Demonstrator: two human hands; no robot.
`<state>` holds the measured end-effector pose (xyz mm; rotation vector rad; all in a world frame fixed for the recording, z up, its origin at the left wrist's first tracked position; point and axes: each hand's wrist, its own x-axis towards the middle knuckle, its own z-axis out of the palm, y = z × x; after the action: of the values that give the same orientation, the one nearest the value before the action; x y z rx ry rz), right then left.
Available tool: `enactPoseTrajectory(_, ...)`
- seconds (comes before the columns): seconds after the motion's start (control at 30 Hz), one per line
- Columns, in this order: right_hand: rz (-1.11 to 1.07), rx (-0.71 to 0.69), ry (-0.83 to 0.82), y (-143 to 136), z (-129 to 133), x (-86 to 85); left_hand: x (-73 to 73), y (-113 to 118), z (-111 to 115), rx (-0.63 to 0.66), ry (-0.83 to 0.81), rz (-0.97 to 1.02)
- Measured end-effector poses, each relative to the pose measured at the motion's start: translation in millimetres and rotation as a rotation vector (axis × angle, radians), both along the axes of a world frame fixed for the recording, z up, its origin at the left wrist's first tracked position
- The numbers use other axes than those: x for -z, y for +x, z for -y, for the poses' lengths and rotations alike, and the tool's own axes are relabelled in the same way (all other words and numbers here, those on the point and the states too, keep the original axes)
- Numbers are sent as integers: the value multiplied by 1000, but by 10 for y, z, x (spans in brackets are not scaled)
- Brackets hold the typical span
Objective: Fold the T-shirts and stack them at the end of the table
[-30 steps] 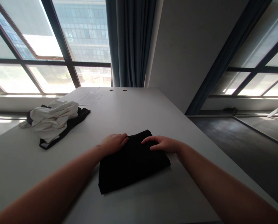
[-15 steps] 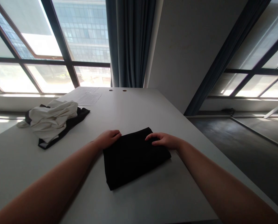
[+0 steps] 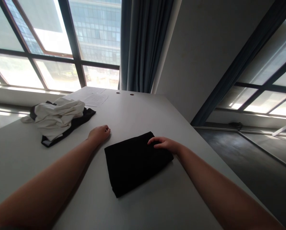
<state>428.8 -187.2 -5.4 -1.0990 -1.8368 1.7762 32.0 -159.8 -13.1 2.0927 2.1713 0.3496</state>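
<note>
A folded piece of black cloth (image 3: 135,167) lies flat on the white table in front of me, its kind not clear from the folds. My right hand (image 3: 165,144) rests on its right part, thumb and finger apart and touching the top. To the left of the cloth and a little beyond it is my left hand (image 3: 99,134), off the fabric, its fingers curled in with no object visible in them. Farther left sits a crumpled heap of white and black clothing (image 3: 58,116), which neither hand touches.
The white table (image 3: 133,116) stretches away toward a blue-grey curtain (image 3: 143,48) and windows. Sheets of paper (image 3: 95,99) lie at its far left, near two round holes (image 3: 132,94). Grey floor (image 3: 231,153) shows past the right edge.
My left hand has let go of the black cloth's far left corner and moved left and away, fingers curling in. My right hand stays on the cloth. The view has tilted slightly.
</note>
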Motion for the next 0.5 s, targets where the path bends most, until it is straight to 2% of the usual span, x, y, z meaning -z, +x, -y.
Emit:
enactPoseTrajectory(0.23,-10,-1,69,-145,-721,78,21,16,-25,-17,6,-10)
enactPoseTrajectory(0.4,-48,18,-14,-125,-1225,113,33,-66,-111,-10,40,80)
enactPoseTrajectory(0.5,-74,99,-53,-34,-1504,138,48,-87,-150,-24,44,136)
